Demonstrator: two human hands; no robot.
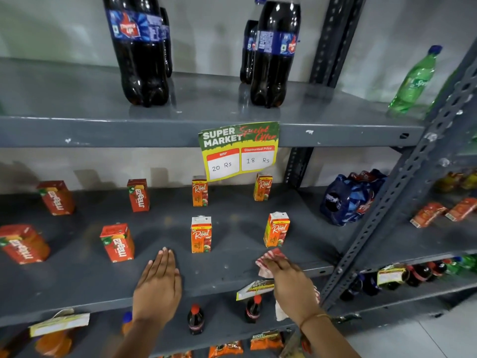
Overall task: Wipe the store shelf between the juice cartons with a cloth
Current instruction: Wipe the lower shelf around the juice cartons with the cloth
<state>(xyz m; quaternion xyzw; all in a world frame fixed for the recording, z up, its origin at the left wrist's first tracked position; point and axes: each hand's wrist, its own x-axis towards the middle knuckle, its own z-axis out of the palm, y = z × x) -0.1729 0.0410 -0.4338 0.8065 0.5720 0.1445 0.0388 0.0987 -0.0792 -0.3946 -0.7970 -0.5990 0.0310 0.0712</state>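
On the grey middle shelf [227, 270] stand several small juice cartons: orange Real cartons [201, 235] [276, 229] in the front row, red Maaza cartons [117, 242] to the left. My right hand [291, 285] presses a red-and-white striped cloth [269, 258] flat on the shelf's front edge, just below the right front Real carton. Part of the cloth hangs down under my wrist. My left hand [158, 285] lies flat, fingers together, on the shelf between the front Maaza carton and the middle Real carton, holding nothing.
Large cola bottles [140, 50] [275, 52] and a green bottle [413, 81] stand on the shelf above. A yellow price sign [240, 151] hangs from that shelf's edge. A blue wrapped bottle pack [348, 197] sits at the right. Small bottles [196, 319] stand below; a slotted post [387, 215] rises on the right.
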